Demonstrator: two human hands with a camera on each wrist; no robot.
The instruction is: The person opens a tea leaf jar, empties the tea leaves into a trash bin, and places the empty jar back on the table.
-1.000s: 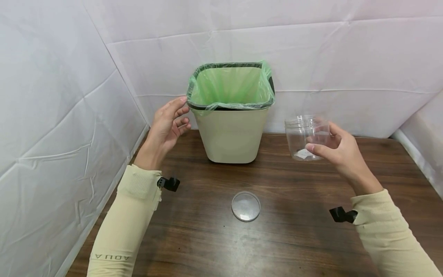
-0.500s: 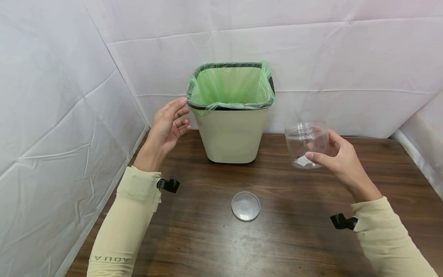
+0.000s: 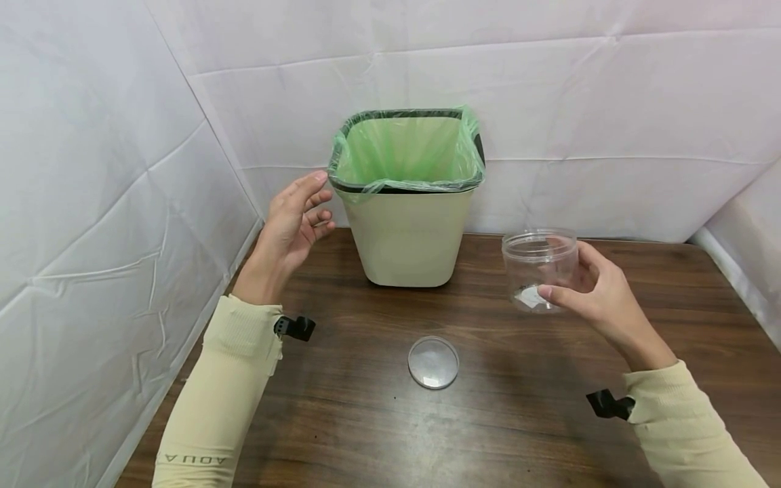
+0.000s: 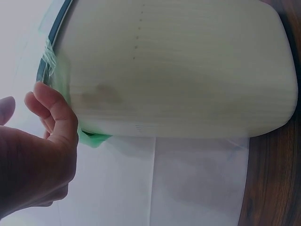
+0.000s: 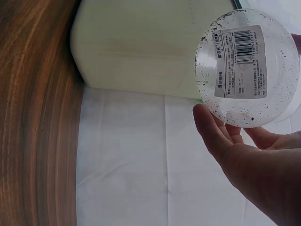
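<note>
My right hand (image 3: 601, 295) grips a clear plastic jar (image 3: 539, 261) from its right side. The jar has no lid on and is held upright, low over the table; I cannot tell if it touches the wood. In the right wrist view, a white barcode label (image 5: 241, 61) shows on its base, with dark specks around it. My left hand (image 3: 287, 224) is at the left rim of a beige trash bin (image 3: 409, 237), its fingers loosely bent and thumb apart. Whether the fingertips touch the rim is unclear. A green bag (image 3: 405, 152) lines the bin.
A round clear lid (image 3: 433, 362) lies on the brown wooden table (image 3: 366, 427), in front of the bin. White cloth walls (image 3: 549, 102) rise behind the bin and along the left side.
The right hand has lowered the jar toward the table, and its base has swung slightly nearer to me. The left hand, bin and lid stay about where they were.
</note>
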